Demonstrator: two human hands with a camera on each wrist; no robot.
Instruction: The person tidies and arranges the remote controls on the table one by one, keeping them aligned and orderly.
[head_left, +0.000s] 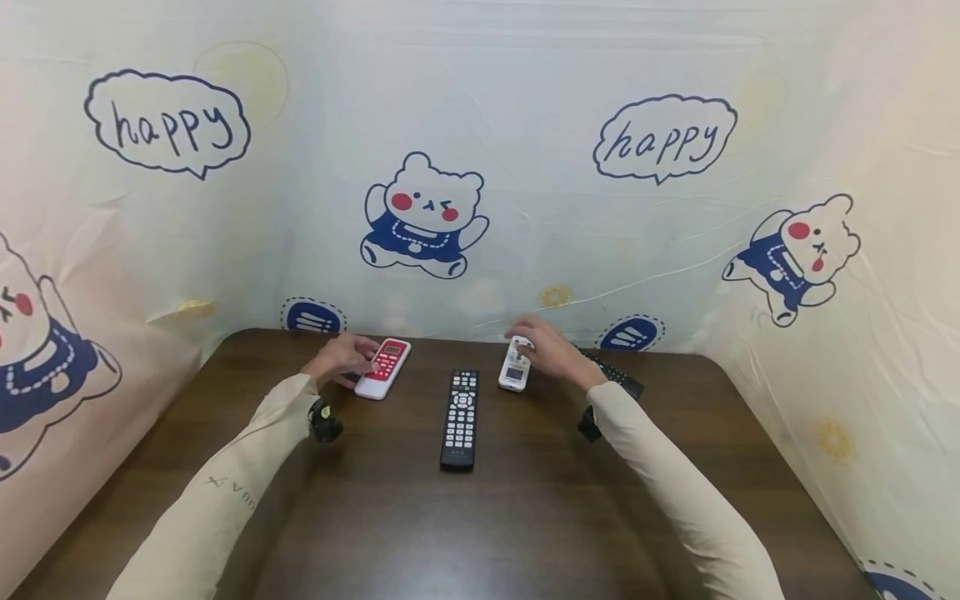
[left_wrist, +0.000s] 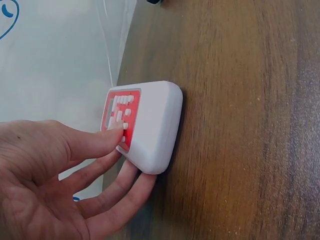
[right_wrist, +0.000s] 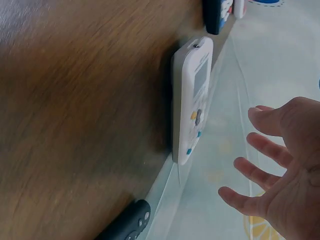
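At the back left of the table, a white remote control with a red keypad [head_left: 384, 367] lies under my left hand [head_left: 343, 358]. In the left wrist view, the left thumb [left_wrist: 102, 142] is on its buttons and the other fingers are at its side edge, pinching it. A white remote control with a small screen [head_left: 514, 367] lies right of centre, overlapped by my right hand [head_left: 553, 350] in the head view. The right wrist view shows that hand apart from this remote [right_wrist: 194, 100], its fingers spread and holding nothing.
A long black remote control [head_left: 460, 421] lies between the hands, its keys facing up. Another black remote [head_left: 618, 377] lies behind the right wrist, partly hidden. The brown wooden table [head_left: 465, 525] ends at a white printed curtain [head_left: 525, 100] at the back.
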